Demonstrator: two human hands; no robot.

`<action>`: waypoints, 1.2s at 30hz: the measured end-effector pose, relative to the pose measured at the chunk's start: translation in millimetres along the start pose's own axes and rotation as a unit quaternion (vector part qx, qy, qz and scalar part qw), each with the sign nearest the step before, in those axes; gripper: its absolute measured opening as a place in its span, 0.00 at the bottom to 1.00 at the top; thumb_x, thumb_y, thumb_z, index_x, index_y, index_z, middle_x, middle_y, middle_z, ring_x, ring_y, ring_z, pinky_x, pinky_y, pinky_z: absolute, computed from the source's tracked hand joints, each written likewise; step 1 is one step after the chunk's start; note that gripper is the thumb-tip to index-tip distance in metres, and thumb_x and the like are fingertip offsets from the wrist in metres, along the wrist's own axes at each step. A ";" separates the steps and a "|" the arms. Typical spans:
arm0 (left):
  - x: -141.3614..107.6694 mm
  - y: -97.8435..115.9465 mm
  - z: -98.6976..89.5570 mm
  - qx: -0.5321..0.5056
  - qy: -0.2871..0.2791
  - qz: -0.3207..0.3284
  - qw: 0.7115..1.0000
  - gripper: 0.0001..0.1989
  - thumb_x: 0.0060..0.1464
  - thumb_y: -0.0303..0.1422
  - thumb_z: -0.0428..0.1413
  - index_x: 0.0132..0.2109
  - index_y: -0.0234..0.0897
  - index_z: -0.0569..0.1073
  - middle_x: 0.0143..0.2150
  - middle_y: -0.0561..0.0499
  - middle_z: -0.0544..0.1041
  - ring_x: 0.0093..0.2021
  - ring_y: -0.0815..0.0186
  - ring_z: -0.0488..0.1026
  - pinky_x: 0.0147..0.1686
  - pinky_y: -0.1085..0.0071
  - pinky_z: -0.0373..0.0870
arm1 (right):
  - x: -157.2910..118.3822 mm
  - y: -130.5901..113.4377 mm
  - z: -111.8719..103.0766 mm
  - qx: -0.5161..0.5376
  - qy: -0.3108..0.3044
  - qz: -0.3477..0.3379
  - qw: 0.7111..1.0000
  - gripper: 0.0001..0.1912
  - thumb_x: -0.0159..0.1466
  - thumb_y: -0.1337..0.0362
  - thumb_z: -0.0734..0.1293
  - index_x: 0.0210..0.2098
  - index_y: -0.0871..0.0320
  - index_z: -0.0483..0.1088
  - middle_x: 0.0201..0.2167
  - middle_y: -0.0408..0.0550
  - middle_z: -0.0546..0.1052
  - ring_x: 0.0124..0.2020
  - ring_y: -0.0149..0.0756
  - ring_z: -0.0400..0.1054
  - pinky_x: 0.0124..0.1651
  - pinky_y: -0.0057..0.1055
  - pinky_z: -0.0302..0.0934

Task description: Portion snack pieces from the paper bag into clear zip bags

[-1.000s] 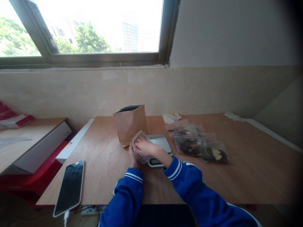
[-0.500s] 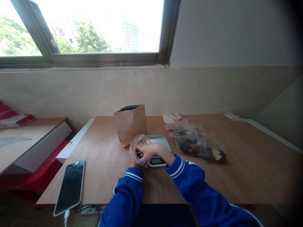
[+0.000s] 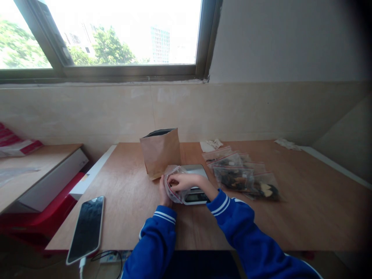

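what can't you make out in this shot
Head view only:
- Left hand: mostly hidden behind the small clear bag, so its grip is unclear.
- Scale display: too small to read.
- Inside of the brown paper bag: hidden by its front wall.
- Phone cable: cut off at the bottom edge.

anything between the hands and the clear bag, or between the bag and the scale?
Nothing visible. Both hands, left and right, are already on the clear bag, and it sits at the near-left edge of the scale. The paper bag stands behind, apart.
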State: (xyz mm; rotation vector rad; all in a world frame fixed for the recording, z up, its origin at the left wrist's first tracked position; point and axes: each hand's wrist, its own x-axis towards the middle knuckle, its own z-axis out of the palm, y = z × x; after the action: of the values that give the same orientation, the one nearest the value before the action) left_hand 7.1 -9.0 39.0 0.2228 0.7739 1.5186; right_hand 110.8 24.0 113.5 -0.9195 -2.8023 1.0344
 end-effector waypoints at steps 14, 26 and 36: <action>3.8 -1.9 -1.7 0.018 -0.009 0.014 1.000 0.18 0.59 0.37 0.47 0.39 0.29 0.77 0.31 0.44 0.79 0.49 0.54 0.75 0.51 0.63 0.69 | -0.1 -32.9 11.9 -0.162 0.040 0.040 0.985 0.14 0.55 0.72 0.66 0.42 0.69 0.70 0.43 0.63 0.75 0.41 0.45 0.71 0.43 0.32 0.64; 8.0 -5.2 -5.7 0.020 -0.007 0.041 0.999 0.20 0.60 0.39 0.45 0.41 0.30 0.76 0.36 0.45 0.80 0.43 0.58 0.76 0.49 0.63 0.69 | -12.6 -4.6 -0.5 0.050 0.175 0.033 0.983 0.14 0.53 0.73 0.67 0.39 0.61 0.64 0.41 0.51 0.73 0.38 0.37 0.69 0.39 0.28 0.62; 9.8 -5.5 -6.0 0.001 -0.002 0.055 0.999 0.18 0.60 0.38 0.46 0.42 0.30 0.76 0.38 0.44 0.80 0.42 0.59 0.77 0.47 0.65 0.71 | -15.2 -5.5 -6.1 0.142 0.210 -0.021 0.967 0.15 0.54 0.75 0.63 0.41 0.60 0.69 0.42 0.49 0.74 0.42 0.35 0.68 0.45 0.29 0.62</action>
State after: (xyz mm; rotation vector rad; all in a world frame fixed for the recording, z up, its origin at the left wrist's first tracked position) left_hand 6.8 -2.2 28.3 0.2741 0.7711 1.6193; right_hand 121.7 16.2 124.3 -0.9117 -2.2519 1.0521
